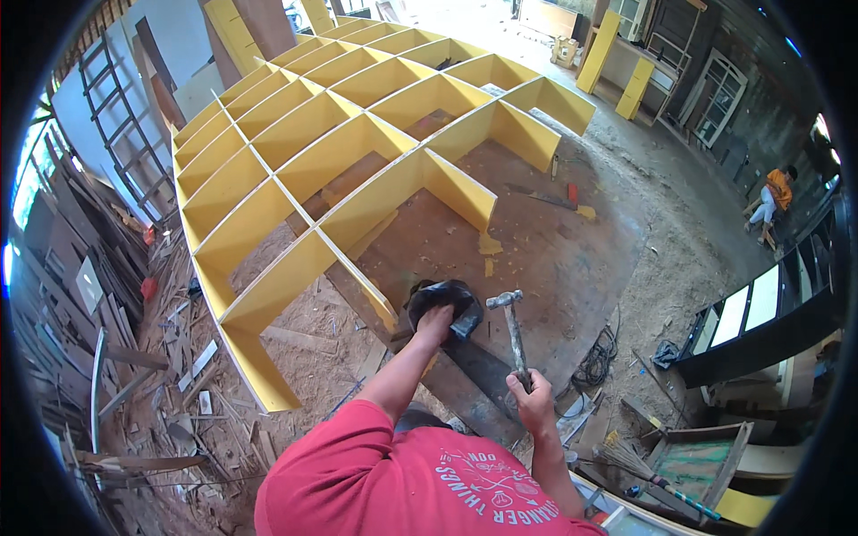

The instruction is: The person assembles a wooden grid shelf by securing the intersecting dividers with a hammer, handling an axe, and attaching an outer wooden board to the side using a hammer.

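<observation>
My right hand point(534, 402) is closed around the handle of a hammer point(514, 335), its metal head pointing up and away from me. To the left of it, my left hand point(435, 322) reaches into a crumpled dark plastic bag point(463, 299). The bag hides those fingers, so their grip cannot be made out. Just beyond the bag stands a large yellow lattice frame point(362, 214) of crossed boards with curved edges. Its nearest rib ends close to the left hand.
Brown boards point(536, 268) lie under and beside the frame. Scrap wood point(192, 393) litters the left floor; a coiled black cable point(597, 357) lies right of the hammer. A person in orange point(776, 196) crouches far right, beyond a dark panelled piece point(760, 313).
</observation>
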{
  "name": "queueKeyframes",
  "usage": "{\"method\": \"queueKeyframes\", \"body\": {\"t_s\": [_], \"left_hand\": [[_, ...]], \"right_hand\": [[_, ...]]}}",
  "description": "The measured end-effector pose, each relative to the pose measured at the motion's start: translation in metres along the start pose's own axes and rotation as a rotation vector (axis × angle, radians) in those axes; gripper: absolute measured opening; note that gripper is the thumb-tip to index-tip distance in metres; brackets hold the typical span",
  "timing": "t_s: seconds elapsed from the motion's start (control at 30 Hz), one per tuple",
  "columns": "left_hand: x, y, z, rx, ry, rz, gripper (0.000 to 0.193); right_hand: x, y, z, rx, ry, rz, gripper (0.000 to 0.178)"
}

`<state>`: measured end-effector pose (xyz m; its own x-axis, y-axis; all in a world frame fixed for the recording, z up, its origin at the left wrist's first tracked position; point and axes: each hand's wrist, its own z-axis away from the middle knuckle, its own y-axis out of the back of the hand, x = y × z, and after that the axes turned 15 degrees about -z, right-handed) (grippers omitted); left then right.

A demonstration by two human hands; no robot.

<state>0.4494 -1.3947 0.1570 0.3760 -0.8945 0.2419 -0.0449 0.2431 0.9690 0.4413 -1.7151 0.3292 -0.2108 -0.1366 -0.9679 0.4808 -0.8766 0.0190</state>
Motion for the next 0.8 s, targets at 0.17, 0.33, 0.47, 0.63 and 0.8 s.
{"method": "queueKeyframes", "body": {"t_s": [0.17, 0.33, 0.47, 0.63, 0.8], "left_hand": [[0.011, -0.006, -0.012, 0.014, -0.009, 0.118, 0.03], [-0.007, -0.029, -0.022, -0.196, 0.003, 0.207, 0.048], [-0.018, -0.033, -0.027, 0.019, -0.01, 0.402, 0.04], [-0.027, -0.038, -0.025, 0.045, -0.272, 0.127, 0.027], [0.002, -0.021, -0.022, 0.099, -0.273, 0.106, 0.033]], "right_hand": [[0.001, -0.008, 0.016, 0.065, 0.051, 0.025, 0.025], [0.002, -0.027, 0.048, 0.199, -0.036, 0.026, 0.027], [0.005, -0.055, 0.076, 0.264, -0.051, 0.041, 0.025], [0.019, -0.079, 0.121, 0.428, -0.122, -0.087, 0.026], [0.025, -0.077, 0.17, 0.596, -0.112, -0.096, 0.031]]}}
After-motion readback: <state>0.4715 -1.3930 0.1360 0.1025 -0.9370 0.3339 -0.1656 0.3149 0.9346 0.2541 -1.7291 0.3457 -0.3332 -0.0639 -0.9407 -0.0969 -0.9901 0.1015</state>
